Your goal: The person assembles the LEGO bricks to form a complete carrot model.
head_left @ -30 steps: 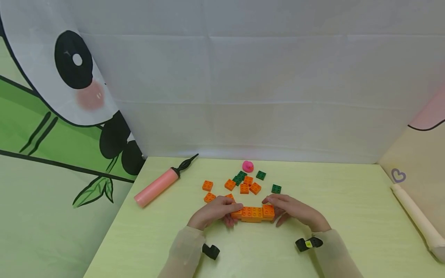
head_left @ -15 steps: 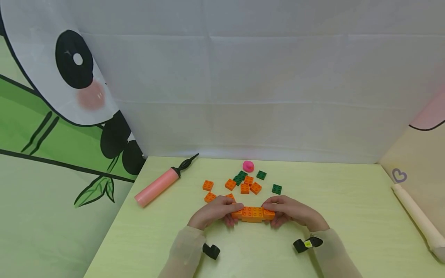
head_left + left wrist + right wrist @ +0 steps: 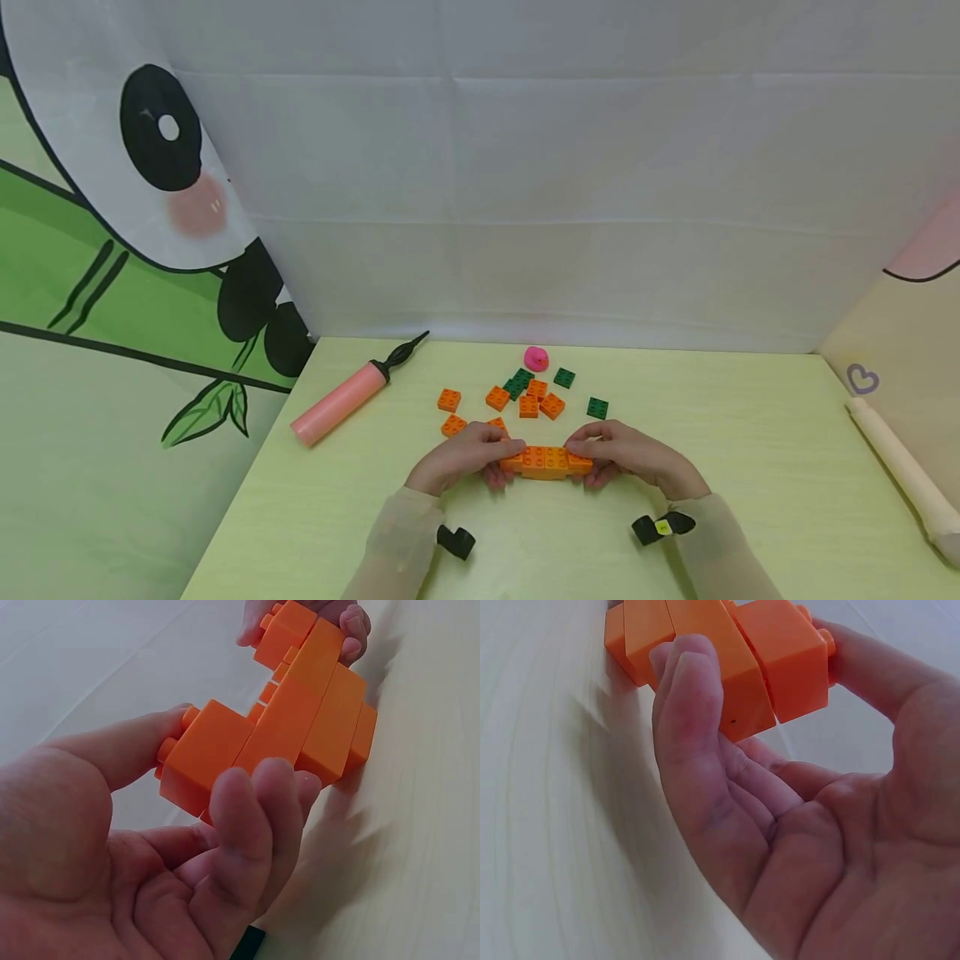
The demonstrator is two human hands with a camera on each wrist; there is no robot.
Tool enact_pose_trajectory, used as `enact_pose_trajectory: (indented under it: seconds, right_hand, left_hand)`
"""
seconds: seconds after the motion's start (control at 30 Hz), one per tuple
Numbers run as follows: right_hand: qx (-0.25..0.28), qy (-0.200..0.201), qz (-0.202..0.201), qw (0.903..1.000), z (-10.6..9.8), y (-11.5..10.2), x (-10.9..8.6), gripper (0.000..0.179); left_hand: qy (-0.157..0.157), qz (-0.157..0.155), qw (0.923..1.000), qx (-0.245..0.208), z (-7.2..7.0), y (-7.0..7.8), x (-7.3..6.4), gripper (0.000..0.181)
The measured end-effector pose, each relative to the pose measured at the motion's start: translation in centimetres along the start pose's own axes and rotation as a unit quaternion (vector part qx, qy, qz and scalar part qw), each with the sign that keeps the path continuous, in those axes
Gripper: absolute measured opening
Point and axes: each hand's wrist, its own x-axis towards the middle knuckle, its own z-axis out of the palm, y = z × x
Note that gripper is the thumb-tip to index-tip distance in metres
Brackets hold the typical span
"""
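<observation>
An orange stack of toy building bricks (image 3: 545,462) spans between my two hands close over the table. It is stepped, narrower at the bottom, with a single brick raised at each end of its top. My left hand (image 3: 467,457) grips the left end, thumb on the studs and fingers curled beneath. At the other end, my right hand (image 3: 633,458) pinches the raised end brick (image 3: 784,656) between its thumb on top and its fingers below. A thin dark gap shows under that brick in the right wrist view. In the left wrist view the stack's underside (image 3: 330,724) shows.
Several loose orange bricks (image 3: 552,406) and green bricks (image 3: 597,407) lie behind the hands. Farther back sits a small pink duck-shaped toy (image 3: 536,358). A pink hand pump (image 3: 341,403) with a black nozzle lies at the left. A white wall sheet (image 3: 480,208) borders the table's back edge.
My right hand has moved from loosely around the stack's right end to pinching it, its thumb coming down onto the end brick. The left hand keeps its grip.
</observation>
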Motion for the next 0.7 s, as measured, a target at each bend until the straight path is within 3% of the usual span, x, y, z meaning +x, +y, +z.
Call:
enact_pose_trajectory:
  seconds: [0.7]
  right_hand:
    - [-0.001, -0.011, 0.006, 0.9999, -0.28, -0.02, -0.16, 0.042]
  left_hand:
    - [0.000, 0.003, 0.9999, 0.011, -0.08, -0.02, 0.07, 0.036]
